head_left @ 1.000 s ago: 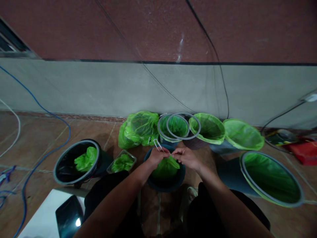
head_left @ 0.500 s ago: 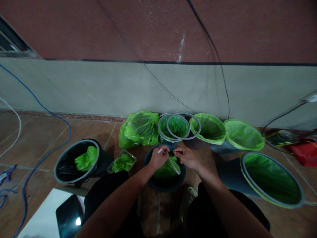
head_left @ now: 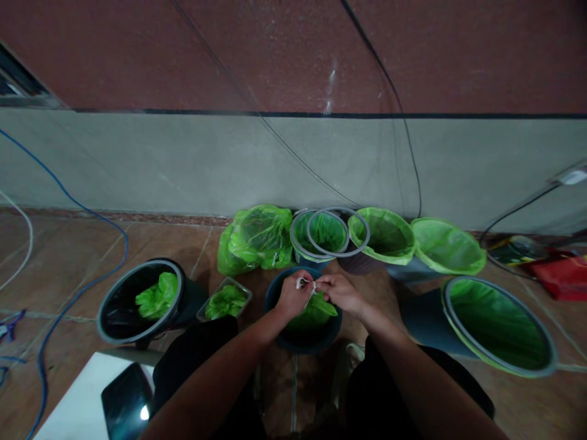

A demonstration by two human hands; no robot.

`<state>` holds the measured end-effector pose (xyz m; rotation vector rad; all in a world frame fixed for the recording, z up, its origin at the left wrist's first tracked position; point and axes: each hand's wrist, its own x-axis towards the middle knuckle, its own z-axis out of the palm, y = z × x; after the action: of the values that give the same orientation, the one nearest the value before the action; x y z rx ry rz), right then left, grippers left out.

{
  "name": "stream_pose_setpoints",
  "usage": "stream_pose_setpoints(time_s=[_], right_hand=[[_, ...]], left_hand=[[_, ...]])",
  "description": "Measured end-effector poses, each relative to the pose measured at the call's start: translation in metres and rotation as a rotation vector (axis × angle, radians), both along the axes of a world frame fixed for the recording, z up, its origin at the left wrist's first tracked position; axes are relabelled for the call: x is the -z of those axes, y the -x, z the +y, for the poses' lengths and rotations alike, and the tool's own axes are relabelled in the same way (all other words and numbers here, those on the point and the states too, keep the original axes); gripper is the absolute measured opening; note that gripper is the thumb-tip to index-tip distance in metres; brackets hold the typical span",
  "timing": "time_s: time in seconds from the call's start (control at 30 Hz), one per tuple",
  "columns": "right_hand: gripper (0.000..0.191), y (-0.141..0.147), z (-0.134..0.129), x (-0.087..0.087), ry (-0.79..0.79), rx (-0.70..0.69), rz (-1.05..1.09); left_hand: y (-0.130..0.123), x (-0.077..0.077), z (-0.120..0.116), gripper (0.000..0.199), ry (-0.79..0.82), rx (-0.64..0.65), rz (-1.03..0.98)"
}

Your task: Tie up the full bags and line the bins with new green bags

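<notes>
Over a dark round bin (head_left: 306, 346) between my knees, my left hand (head_left: 294, 294) and my right hand (head_left: 339, 291) meet, fingers pinched on a thin white string (head_left: 313, 286). A bunched end of the string sticks out of my left fingers. Below the fingers, inside the bin, a green plastic bag (head_left: 313, 313) rises toward the string. Whether the string goes round the bag's neck is hidden by the fingers.
Green-lined bins (head_left: 447, 244) stand along the wall, with a loose grey ring (head_left: 363, 214) on two of them. Left are filled green bags (head_left: 257, 235), a clear tray (head_left: 200, 314), a black-lined bin (head_left: 104, 305) and a tablet (head_left: 126, 397) on a white surface (head_left: 76, 400).
The string's hanging loop has been drawn up between my fingers, and my right hand has come closer to my left. The view has shifted slightly.
</notes>
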<state>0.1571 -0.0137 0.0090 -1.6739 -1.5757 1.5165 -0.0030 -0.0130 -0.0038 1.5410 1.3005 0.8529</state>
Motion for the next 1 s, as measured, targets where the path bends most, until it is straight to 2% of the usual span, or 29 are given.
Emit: stream_pose_setpoints(time_s=[0.13, 0.2, 0.33, 0.5, 0.63, 0.8, 0.93, 1.0], right_hand=[[0.022, 0.000, -0.002, -0.007, -0.246, -0.110, -0.241], [0.023, 0.002, -0.003, -0.011, -0.313, -0.146, -0.352], [0.025, 0.005, -0.003, -0.017, -0.307, -0.190, -0.583], [0.029, 0.005, -0.003, -0.025, -0.295, -0.221, -0.709], [0.028, 0.001, -0.004, -0.025, -0.290, -0.220, -0.803], [0.027, -0.002, -0.004, -0.016, -0.279, -0.187, -0.824], [0.028, -0.002, -0.002, -0.018, -0.287, -0.190, -0.793], [0.028, -0.003, -0.002, -0.023, -0.295, -0.189, -0.801]], left_hand=[[0.000, 0.003, 0.002, 0.005, 0.040, 0.022, -0.016], [0.000, 0.004, 0.003, 0.005, 0.069, 0.029, -0.057], [0.002, 0.007, 0.003, 0.008, 0.100, 0.057, -0.075], [0.009, 0.009, 0.005, 0.009, -0.031, 0.126, 0.129], [0.013, 0.011, 0.008, 0.007, -0.055, 0.156, 0.202], [0.014, 0.016, 0.009, 0.008, -0.028, 0.187, 0.270], [0.015, 0.020, 0.009, 0.008, 0.009, 0.157, 0.330], [0.015, 0.019, 0.007, 0.024, 0.009, 0.131, 0.347]])
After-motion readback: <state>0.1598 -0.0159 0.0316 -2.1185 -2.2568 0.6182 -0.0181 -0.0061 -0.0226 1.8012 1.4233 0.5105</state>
